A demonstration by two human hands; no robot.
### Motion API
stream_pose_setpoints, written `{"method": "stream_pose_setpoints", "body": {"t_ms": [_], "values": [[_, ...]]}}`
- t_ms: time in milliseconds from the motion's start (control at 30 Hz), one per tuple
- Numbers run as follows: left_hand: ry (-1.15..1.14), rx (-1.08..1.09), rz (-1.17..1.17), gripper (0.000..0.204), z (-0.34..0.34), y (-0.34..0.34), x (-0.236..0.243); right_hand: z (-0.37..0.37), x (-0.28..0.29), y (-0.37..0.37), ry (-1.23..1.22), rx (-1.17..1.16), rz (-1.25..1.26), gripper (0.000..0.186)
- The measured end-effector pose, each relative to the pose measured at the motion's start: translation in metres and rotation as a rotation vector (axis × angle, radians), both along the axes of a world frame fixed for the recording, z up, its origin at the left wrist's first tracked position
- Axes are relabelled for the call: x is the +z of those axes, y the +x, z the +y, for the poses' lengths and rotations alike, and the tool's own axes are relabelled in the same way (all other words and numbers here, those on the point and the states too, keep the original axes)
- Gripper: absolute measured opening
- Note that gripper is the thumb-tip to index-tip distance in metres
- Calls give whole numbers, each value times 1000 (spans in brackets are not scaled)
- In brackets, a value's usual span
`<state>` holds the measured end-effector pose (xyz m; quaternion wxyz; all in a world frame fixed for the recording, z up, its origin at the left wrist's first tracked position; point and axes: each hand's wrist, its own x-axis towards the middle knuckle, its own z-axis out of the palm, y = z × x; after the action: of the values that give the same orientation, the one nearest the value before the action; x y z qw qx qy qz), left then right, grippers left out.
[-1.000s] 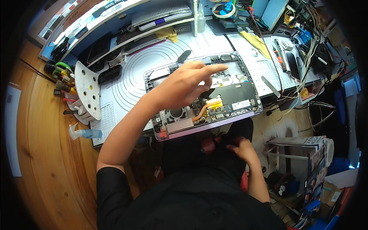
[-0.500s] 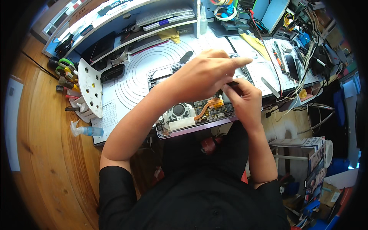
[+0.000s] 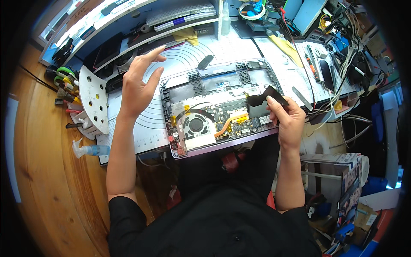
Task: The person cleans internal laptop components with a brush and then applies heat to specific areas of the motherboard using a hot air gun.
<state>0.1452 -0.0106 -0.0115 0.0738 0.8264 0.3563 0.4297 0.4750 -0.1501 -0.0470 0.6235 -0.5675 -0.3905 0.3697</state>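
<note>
An opened laptop base [image 3: 227, 144] lies at the bench's near edge with its insides showing. Its fan [image 3: 196, 124], copper heat pipe [image 3: 231, 123] and circuit board are in plain sight. Between thumb and fingers, my right hand [image 3: 291, 122] pinches a thin black film piece [image 3: 270, 95] above the laptop's right side. My left hand [image 3: 140, 83] is raised past the laptop's left side, fingers apart and nothing in it. Behind the laptop, another small black piece [image 3: 206, 61] lies on the white mat [image 3: 147, 118].
A white perforated tool holder [image 3: 94, 103] and a spray bottle [image 3: 96, 150] stand at the left edge. Shelves [image 3: 188, 23] run along the back. To the right lie a flat metal blade [image 3: 302, 98], a yellow cloth [image 3: 286, 50] and tangled cables [image 3: 349, 47].
My left hand has swung left, away from over the laptop, uncovering its insides. My right hand has moved slightly right and nearer, and the black film it pinches now shows fully.
</note>
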Motion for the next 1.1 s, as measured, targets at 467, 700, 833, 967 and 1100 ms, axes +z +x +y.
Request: {"method": "stream_pose_setpoints", "body": {"t_ms": [467, 700, 833, 967, 1100], "values": [[-18, 17, 28, 47, 1, -2, -12, 2, -6, 1, 2, -7, 30, 10], [0, 19, 26, 44, 1, -6, -14, 5, -8, -4, 24, -37, -13, 11], [1, 10, 52, 43, 0, -4, -13, 3, -11, -3, 35, -45, -23, 12], [5, 13, 84, 42, -1, -5, -14, 4, -14, -10, 133, -75, 29, 11], [-2, 12, 92, 41, -1, -5, -15, 5, -16, -9, 192, -101, 50, 12]]}}
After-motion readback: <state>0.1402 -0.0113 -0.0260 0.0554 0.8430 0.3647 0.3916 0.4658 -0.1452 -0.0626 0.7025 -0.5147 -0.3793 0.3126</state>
